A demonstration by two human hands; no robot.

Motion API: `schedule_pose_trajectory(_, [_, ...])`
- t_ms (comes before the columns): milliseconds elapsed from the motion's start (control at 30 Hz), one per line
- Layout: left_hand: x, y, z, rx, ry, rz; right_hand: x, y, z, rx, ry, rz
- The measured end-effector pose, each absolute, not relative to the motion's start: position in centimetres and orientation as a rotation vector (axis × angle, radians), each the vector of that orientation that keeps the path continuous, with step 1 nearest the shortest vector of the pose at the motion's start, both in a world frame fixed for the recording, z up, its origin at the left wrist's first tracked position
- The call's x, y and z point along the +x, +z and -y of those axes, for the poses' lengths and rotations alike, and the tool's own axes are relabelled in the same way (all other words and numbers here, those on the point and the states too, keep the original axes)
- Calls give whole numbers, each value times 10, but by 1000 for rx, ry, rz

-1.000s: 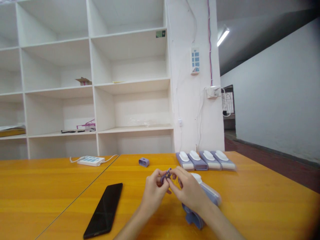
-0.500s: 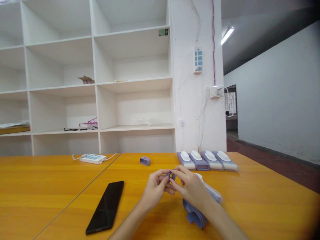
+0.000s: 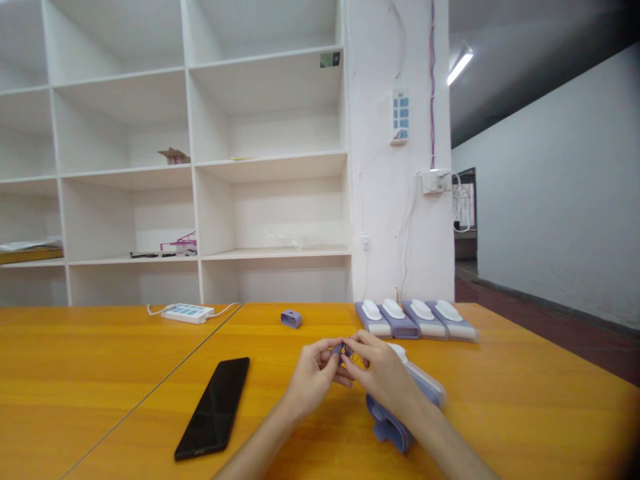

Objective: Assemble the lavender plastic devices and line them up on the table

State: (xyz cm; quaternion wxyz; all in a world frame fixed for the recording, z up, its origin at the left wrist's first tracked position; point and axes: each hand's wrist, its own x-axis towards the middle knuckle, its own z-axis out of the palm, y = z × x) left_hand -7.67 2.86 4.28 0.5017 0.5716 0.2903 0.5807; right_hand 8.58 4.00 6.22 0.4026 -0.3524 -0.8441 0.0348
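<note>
Small purple part [image 3: 341, 351]; between left fingers [image 3: 327, 345] and right fingers [image 3: 357, 347]

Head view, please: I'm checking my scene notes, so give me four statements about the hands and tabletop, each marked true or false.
1. The left hand and right hand both hold a small purple part. True.
2. The black device stands upright. False: it lies flat on the table.
3. Four purple-and-white devices sit side by side. True.
4. The hollow purple piece is in the left hand. False: it rests on the table, beyond the hands.
</note>
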Motion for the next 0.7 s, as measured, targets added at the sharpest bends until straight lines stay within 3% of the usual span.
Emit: schedule_pose_trajectory(700, [-77,36,-32,1356,1405,-699,89,59,-41,-906,52,2199])
